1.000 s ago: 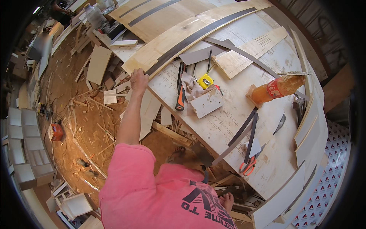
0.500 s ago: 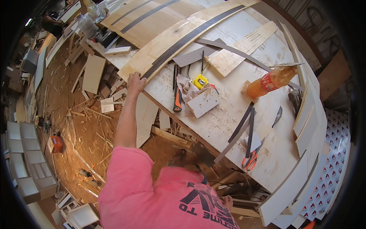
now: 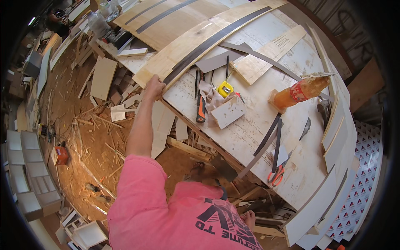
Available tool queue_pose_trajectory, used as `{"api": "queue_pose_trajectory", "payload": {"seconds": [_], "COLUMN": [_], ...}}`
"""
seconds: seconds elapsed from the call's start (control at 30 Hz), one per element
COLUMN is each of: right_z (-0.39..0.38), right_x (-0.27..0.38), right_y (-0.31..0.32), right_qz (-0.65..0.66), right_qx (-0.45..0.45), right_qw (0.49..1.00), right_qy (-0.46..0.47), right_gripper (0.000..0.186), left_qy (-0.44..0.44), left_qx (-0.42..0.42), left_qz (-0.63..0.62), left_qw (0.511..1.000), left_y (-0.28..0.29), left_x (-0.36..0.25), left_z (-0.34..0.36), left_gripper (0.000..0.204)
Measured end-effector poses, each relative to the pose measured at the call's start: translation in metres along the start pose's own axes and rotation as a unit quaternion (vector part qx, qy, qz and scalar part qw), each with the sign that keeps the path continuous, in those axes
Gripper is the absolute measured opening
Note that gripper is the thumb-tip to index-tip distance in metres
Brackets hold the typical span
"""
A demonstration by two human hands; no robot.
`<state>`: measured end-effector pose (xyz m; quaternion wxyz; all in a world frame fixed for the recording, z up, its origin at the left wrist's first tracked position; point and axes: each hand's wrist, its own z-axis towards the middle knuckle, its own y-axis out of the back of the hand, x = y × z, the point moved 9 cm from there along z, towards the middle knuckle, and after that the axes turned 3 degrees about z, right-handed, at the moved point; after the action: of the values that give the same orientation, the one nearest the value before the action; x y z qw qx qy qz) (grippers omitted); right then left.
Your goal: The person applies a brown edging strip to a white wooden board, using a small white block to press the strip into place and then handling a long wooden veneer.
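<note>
Fingers [image 3: 156, 80] of the left hand [image 3: 154, 88] curl together over a plywood board's [image 3: 166, 61] near end — it stretches from them away and rightward, long axis diagonal, a dark strip [image 3: 221, 35] lengthwise on it. Right of them spreads a stained white bench [image 3: 250, 102]; below-left, a scrap-littered floor [image 3: 96, 139]. Farther right, a bottle [image 3: 308, 89] wears a printed red label [image 3: 297, 92]. The right hand's [image 3: 248, 218] finger state — cannot tell.

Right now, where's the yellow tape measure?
In the head view, the yellow tape measure is on the white worktop, right of your left hand, beside the crumpled cloth and just beyond the small white panel.
</note>
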<state>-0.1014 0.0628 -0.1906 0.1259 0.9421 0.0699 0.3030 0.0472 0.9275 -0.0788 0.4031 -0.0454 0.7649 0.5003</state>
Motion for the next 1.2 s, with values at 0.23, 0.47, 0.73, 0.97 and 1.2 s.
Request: {"api": "queue_pose_trajectory", "payload": {"seconds": [0.23,0.47,0.73,0.97,1.2], "right_z": [-0.012,-0.001,0.001,-0.025,0.034], "right_x": [0.034,0.017,-0.015,-0.089,-0.161], "right_y": [-0.012,-0.008,0.002,-0.009,0.011], "right_qz": [-0.018,-0.013,0.032,0.105,-0.178], "right_qx": [0.0,-0.015,-0.05,-0.065,0.033], "right_qw": [1.0,1.0,0.998,0.991,0.982], "right_qy": [-0.005,0.022,0.031,-0.044,0.055], "right_gripper": [0.033,0.035,0.036,0.036,0.037], "left_qy": [-0.062,-0.07,-0.411,-0.281,-0.318], "left_qx": [0.012,0.0,-0.1,-0.145,-0.159], "left_qz": [-0.198,-0.435,-0.534,-0.513,-0.572], "left_qw": [0.978,0.898,0.732,0.798,0.739], "left_y": [0.034,0.068,0.257,0.183,0.257], "left_x": [-0.035,-0.156,-0.476,-0.468,-0.481], "left_z": [0.0,0.015,-0.024,-0.014,-0.042], "left_gripper": [0.015,0.01,0.019,0.016,0.016]}}
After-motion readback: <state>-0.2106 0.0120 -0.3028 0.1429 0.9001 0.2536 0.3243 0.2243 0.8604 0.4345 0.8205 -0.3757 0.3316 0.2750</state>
